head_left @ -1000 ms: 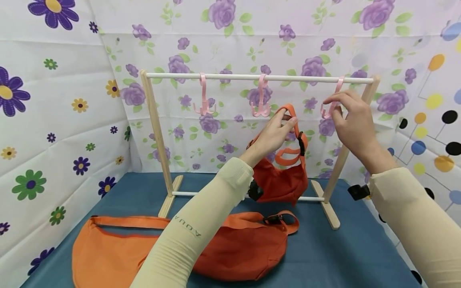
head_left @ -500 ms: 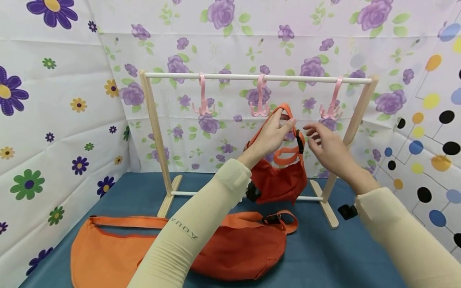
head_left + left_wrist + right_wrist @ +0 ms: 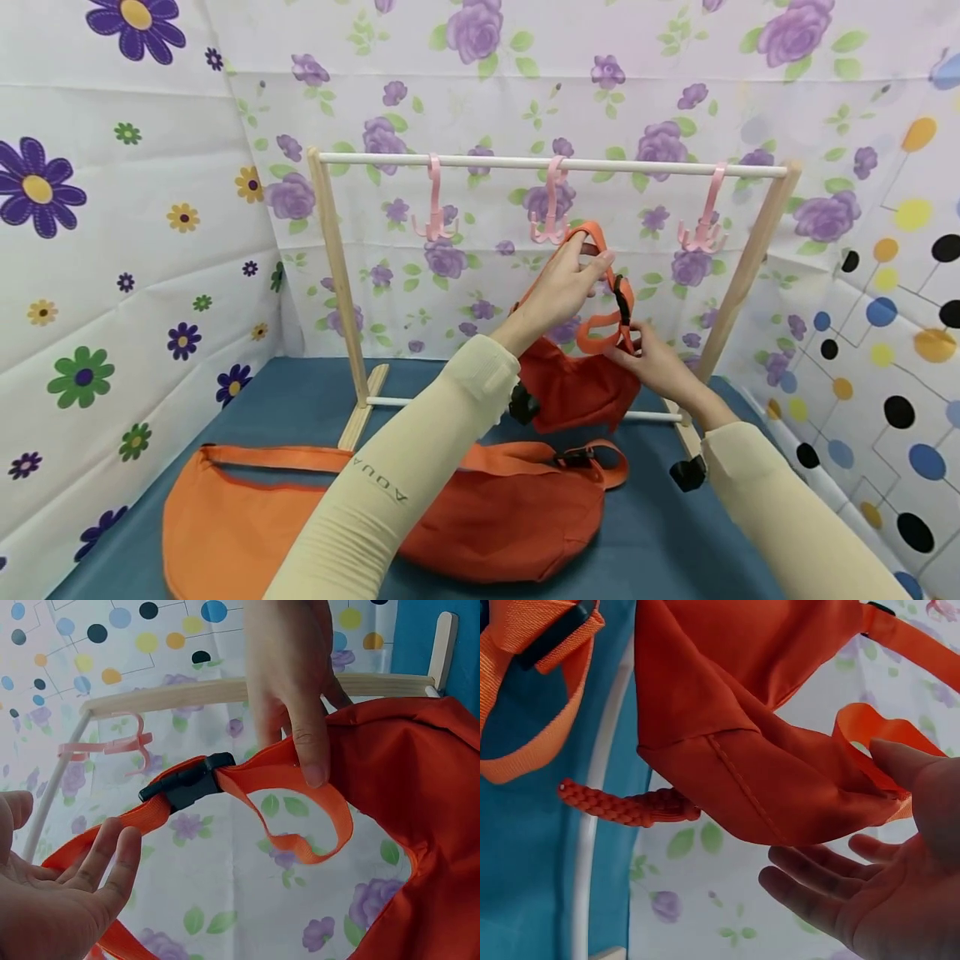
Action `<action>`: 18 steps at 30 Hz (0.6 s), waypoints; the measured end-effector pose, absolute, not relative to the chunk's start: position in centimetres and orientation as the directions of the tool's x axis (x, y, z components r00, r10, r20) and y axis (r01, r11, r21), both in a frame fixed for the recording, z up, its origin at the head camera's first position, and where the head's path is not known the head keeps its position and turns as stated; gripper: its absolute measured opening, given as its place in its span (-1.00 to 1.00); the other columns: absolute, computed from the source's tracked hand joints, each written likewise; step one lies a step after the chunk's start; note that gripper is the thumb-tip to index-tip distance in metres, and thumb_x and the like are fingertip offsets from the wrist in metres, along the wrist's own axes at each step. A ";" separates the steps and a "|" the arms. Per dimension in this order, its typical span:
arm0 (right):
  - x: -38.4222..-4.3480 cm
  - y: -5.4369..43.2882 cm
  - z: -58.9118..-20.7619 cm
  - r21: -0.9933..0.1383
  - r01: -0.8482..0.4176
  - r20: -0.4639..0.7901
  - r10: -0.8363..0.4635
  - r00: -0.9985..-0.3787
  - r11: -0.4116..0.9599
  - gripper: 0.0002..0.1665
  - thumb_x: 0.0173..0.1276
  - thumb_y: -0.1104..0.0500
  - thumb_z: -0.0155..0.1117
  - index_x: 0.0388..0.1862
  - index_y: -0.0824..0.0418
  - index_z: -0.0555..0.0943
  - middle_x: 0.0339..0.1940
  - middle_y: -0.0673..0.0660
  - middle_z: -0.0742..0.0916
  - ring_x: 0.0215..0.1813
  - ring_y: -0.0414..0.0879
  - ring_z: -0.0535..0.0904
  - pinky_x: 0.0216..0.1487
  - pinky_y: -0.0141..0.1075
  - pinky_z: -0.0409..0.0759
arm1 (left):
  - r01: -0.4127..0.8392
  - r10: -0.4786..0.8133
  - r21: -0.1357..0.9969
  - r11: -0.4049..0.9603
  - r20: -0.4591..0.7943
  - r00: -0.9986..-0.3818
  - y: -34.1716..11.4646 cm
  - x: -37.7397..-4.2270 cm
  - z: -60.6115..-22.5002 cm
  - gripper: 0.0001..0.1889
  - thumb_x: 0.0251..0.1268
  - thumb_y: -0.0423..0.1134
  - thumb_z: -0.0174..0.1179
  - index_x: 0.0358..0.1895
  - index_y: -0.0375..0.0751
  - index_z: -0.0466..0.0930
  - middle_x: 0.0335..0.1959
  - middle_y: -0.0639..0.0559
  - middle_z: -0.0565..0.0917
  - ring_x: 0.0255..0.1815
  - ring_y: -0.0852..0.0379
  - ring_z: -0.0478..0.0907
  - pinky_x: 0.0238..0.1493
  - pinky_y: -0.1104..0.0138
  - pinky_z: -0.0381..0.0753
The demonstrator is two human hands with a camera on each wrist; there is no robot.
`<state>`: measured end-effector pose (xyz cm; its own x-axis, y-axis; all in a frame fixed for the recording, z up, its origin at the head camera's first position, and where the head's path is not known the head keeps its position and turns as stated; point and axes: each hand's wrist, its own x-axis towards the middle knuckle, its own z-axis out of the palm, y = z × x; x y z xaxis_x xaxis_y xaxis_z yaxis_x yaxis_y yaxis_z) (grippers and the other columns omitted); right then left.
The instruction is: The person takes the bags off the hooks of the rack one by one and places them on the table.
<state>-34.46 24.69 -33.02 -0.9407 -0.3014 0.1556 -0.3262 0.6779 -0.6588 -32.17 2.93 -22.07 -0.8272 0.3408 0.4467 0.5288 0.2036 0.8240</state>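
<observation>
A small red-orange shoulder bag (image 3: pixel 573 387) hangs in front of the rack. My left hand (image 3: pixel 558 287) holds it up by its orange strap (image 3: pixel 592 229), the fingers hooked through the loop just below the middle hook. In the left wrist view, a black buckle (image 3: pixel 191 784) joins the strap between both hands. My right hand (image 3: pixel 656 362) grips the bag's right upper corner, where the strap meets the body; its thumb lies in front, its other fingers behind. A braided red pull (image 3: pixel 630 808) dangles from the bag in the right wrist view.
A wooden rack with a white top rail (image 3: pixel 487 162) carries a left pink hook (image 3: pixel 435 204), a middle pink hook (image 3: pixel 553 204) and a right pink hook (image 3: pixel 708 212). An orange bag (image 3: pixel 232 525) and a larger red-orange bag (image 3: pixel 517 521) lie on the blue tabletop (image 3: pixel 675 542).
My right hand has come away from the right hook, down and left, and now grips the bag's corner. My left hand still holds the strap in about the same place.
</observation>
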 end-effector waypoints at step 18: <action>-34.7 23.0 -34.5 -0.767 -0.338 0.219 -0.272 -0.937 0.545 -0.47 0.71 0.15 0.00 0.49 0.41 0.29 0.24 0.46 0.58 0.15 0.27 0.60 0.10 -0.02 0.54 | 0.540 0.315 0.820 0.192 0.469 -0.825 -0.2 -32.4 -23.1 -0.44 0.71 0.03 -0.04 0.57 -0.16 0.19 0.34 -0.12 0.48 0.17 -0.03 0.64 0.02 0.21 0.69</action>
<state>-34.71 22.99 -34.51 -0.9370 -0.2720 0.2192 -0.3377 0.5450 -0.7674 -32.39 -0.21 -23.10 -0.8250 0.3149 0.4692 0.5395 0.1920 0.8198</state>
